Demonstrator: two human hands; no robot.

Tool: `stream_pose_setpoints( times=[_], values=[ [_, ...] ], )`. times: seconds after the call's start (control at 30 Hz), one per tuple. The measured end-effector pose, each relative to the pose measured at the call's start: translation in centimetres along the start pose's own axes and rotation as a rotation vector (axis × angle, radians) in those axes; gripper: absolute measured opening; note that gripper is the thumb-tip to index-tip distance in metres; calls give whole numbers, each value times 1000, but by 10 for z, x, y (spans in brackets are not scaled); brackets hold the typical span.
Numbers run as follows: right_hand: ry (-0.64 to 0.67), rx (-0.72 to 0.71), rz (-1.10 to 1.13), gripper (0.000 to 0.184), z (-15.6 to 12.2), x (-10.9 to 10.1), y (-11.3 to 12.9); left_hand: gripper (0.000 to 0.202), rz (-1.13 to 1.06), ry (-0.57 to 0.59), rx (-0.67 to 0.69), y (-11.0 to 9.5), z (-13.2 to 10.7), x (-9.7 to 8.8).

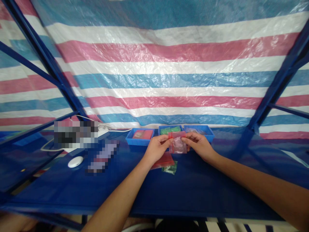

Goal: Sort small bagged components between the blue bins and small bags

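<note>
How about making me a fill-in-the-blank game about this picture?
1. Beyond the left hand and right hand, which hold a pinkish bag, ____ blue trays stand in a row.
2. The small packet by the red bag is ____.
3. The oval object on the table is ____.
4. The sheet has red, white and ____ stripes.

Missing words: three; green; white; blue.

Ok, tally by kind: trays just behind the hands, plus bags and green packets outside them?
Blue trays: 3
Pink bag, held by left hand and right hand: 1
Red bag, on the table: 1 visible, possibly stacked
Loose green packet: 1
Total: 6 visible
</note>
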State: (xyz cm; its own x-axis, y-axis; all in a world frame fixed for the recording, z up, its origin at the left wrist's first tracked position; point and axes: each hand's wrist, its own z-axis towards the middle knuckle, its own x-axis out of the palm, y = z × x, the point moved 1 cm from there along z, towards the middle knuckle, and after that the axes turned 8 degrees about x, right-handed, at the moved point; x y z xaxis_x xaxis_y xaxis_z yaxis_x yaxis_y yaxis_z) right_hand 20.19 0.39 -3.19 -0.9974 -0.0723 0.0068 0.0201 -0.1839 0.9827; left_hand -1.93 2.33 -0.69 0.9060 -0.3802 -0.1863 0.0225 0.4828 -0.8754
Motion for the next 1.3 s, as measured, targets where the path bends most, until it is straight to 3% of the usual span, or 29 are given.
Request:
stream_pose_setpoints(
  times=[0.17, 0.33, 0.53, 0.63, 0.8, 0.9, 1.1, 1.3],
  values=[
    [-10, -6, -14, 37, 1, -1, -3, 29, 9, -49, 16, 8, 2, -1],
    [-71, -32, -35, 40, 2, -4, -5, 24, 366, -171, 135, 7, 1, -7],
    [-17, -120, -205, 36, -3, -1, -5, 21, 487, 106, 230, -9, -6, 4],
    [72, -194, -272, 30, -8, 3, 1, 16, 488, 166, 262, -13, -9, 10],
    [193, -217, -275, 30, -11, 2, 9, 29, 488, 122, 242, -15, -11, 13],
    [242, -233, -271, 34, -11, 1, 11, 26, 504, 91, 244, -16, -11, 11],
    [255, -295, -337, 43, -10, -2, 15, 21, 546, 67, 256, -18, -11, 8],
    [156, -182, -230, 33, -7, 1, 5, 19, 537, -22, 233, -14, -7, 5]
  ],
)
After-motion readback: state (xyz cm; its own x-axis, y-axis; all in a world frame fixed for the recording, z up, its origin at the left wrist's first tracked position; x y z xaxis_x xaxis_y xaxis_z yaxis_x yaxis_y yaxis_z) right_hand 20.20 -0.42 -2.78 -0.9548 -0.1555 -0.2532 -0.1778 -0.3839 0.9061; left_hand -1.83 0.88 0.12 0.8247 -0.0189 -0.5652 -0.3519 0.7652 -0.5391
